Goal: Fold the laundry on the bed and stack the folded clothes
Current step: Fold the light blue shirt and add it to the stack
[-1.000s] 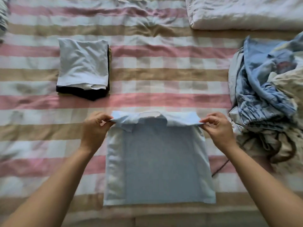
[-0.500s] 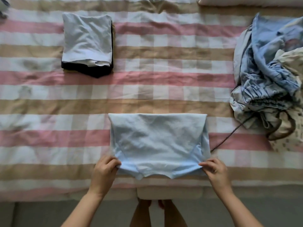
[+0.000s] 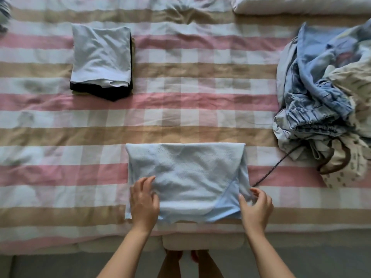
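Bedspread (image 3: 180, 81), striped in pink, tan and white, covers nearly the whole frame and is creased in places.

Unfolded laundry pile (image 3: 321, 101) lies at the right edge of the frame: blue denim-like cloth with a gathered band, pale fabric beneath it, and a cream printed piece at the lower right of the heap.

Light blue shirt (image 3: 186, 173), the item in work, lies at lower centre near the bed's front edge. It is folded into a rough rectangle, its top fold straight and its lower hem slightly uneven.

Folded stack (image 3: 100, 57) sits at upper left, well apart from the shirt. A pale top piece rests on dark pieces, with an olive edge showing at the bottom (exact piece count cannot be told).

White pillow (image 3: 301, 5) is partly in view at upper right.

Left hand (image 3: 143, 203) rests flat on the shirt's lower left part, fingers spread and loosely extended, holding nothing.

Right hand (image 3: 256, 209) pinches the shirt's lower right edge between thumb and curled fingers.

Dark braided cord (image 3: 271, 169) runs from the pile toward the shirt's right side, ending just above the right hand.
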